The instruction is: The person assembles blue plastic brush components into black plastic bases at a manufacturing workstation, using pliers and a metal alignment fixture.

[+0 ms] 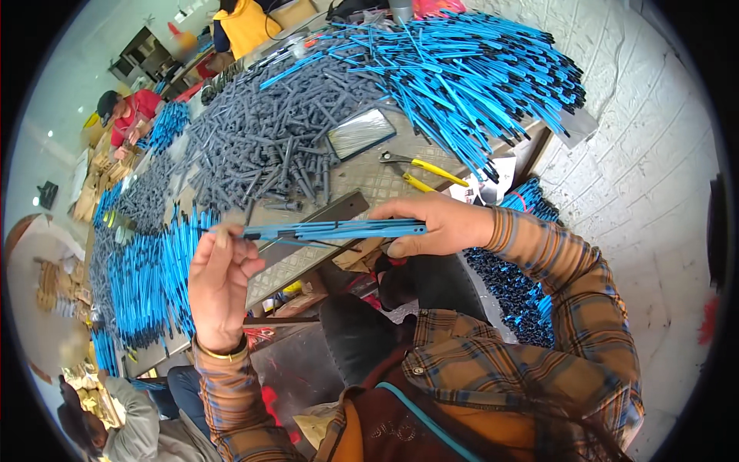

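A small bundle of thin blue strips with black parts [339, 230] lies level in front of me, above the table's near edge. Its right end is between the thumb and fingers of my right hand [439, 225]. My left hand [223, 277] is raised at the other end, fingertips pinched around the dark tips there. Below the bundle, a dark metal bar [348, 206] runs along the table edge. Just beyond my right hand lie pliers with yellow handles [440, 171].
Grey plastic pieces [262, 127] cover the table's middle. Blue strips are heaped at the far right [469, 73] and stacked at left [142, 285]. A flat film-covered block [362, 134] lies between. More strips [512, 300] lie low at right. Co-workers sit at far left [141, 108] and lower left [150, 423].
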`<state>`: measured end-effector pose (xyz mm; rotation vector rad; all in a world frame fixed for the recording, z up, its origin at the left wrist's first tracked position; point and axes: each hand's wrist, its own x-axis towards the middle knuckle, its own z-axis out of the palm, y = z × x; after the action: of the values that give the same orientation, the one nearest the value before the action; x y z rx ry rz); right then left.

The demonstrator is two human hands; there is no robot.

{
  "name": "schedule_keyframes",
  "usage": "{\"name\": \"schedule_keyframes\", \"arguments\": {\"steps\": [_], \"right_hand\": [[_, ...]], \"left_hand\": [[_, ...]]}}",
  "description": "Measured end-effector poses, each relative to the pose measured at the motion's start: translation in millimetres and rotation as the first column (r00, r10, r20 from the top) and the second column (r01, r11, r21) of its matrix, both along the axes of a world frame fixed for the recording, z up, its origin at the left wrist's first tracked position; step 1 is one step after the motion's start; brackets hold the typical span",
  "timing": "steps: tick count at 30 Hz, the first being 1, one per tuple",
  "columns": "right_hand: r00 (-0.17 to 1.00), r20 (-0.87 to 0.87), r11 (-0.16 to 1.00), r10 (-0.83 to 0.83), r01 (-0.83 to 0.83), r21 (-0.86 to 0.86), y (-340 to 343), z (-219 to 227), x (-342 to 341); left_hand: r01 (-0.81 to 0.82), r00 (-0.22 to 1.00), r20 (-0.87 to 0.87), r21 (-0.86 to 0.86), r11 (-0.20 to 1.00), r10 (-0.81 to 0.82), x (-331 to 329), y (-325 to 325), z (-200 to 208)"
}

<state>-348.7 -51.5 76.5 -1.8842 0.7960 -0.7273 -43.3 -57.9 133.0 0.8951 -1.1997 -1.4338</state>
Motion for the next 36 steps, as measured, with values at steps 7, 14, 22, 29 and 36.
{"name": "schedule_keyframes", "arguments": {"steps": [7, 14, 22, 29, 36], "right_hand": [[0.987, -0.054, 0.985, -0.152, 0.146, -0.09, 1.9, -3.0, 12.1], [0.905, 0.114, 0.837, -0.41, 0.423, -0.348, 5.5, -13.8, 26.5], [0.869, -0.434, 0.928, -0.237, 0.07, -0.366, 14.8, -3.9, 32.8], [0.98, -0.018, 0.793, 0.199, -0.172, -0.584, 14.0, -21.9, 20.3], [0.834, -0.5, 0.791, -0.231, -0.139, -0.596, 16.1, -1.0, 3.9]], "left_hand": [[-0.078, 0.979, -0.191, -0.016, 0.997, 0.073, 7.6, 24.9, -2.8], [-0.144, 0.948, -0.272, 0.096, 0.985, 0.165, 6.5, 40.8, -20.5], [0.08, 0.926, -0.374, 0.044, 0.996, -0.058, 0.0, 48.0, -30.2], [0.24, 0.801, -0.58, 0.082, 0.967, -0.149, 9.2, 33.8, -23.5], [0.149, 0.9, -0.436, 0.333, 0.931, 0.012, -11.8, 21.8, -22.7]]}}
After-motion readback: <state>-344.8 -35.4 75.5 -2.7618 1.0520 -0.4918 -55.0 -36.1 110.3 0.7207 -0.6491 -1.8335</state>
